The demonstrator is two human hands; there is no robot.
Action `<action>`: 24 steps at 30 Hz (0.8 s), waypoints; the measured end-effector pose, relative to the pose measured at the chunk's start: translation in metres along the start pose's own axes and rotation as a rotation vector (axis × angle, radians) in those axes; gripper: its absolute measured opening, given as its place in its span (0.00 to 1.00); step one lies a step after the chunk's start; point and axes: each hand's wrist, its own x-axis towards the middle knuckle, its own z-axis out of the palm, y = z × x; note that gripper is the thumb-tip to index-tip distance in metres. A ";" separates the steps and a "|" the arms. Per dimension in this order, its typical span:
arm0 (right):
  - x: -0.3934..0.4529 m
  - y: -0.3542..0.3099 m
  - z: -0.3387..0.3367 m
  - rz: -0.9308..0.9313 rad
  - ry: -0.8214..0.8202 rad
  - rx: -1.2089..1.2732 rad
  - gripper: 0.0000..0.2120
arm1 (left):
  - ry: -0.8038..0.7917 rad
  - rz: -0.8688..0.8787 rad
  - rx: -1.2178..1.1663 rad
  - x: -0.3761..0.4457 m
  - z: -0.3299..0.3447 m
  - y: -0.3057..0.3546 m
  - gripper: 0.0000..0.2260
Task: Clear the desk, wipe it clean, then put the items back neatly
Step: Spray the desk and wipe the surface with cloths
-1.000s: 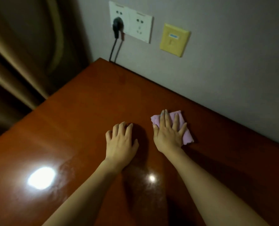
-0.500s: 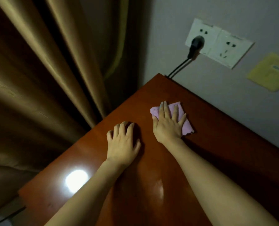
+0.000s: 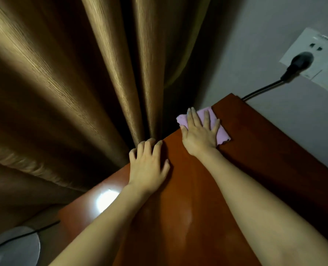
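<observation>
The desk [image 3: 245, 150], a glossy red-brown top set against the grey wall [image 3: 255, 54], is bare over the whole stretch in view, so I judge that the clearing step is done on this part at least; whether other parts carry items cannot be told from here. You are in the wiping step. Your right hand [image 3: 199, 135] lies flat on a folded pink cloth [image 3: 221, 134], fingers straight and spread apart, pressing the cloth down near the far left corner of the desk, where the cloth's outer end overhangs the edge beside the curtain [image 3: 73, 83]. Your left hand [image 3: 148, 166] rests on the left edge of the desk just beside the curtain folds, its fingers bent at the knuckles with the tips on or over the rim, holding nothing that I can see; I read it as a brace. A bright lamp reflection [image 3: 105, 200] on the near surface shows a clean sheen, but the light is too dim to judge which areas are already wiped. A black plug [image 3: 297, 64] sits in the white wall socket [image 3: 316, 52], its cable [image 3: 261, 91] dropping behind the desk's back edge, well apart from the cloth. Remaining, in my judgement: finish the corner and the edge strip, cover any unwiped stretch, then return the items, none of which are in view.
</observation>
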 end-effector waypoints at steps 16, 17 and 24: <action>-0.098 0.027 0.010 -0.048 -0.028 0.002 0.28 | -0.031 0.072 -0.046 -0.059 0.010 0.051 0.25; -0.106 0.033 0.011 -0.038 -0.031 0.008 0.28 | -0.037 0.079 -0.043 -0.065 0.011 0.056 0.25; -0.174 0.085 0.023 0.044 -0.008 0.008 0.28 | -0.075 0.146 -0.049 -0.106 0.029 0.106 0.26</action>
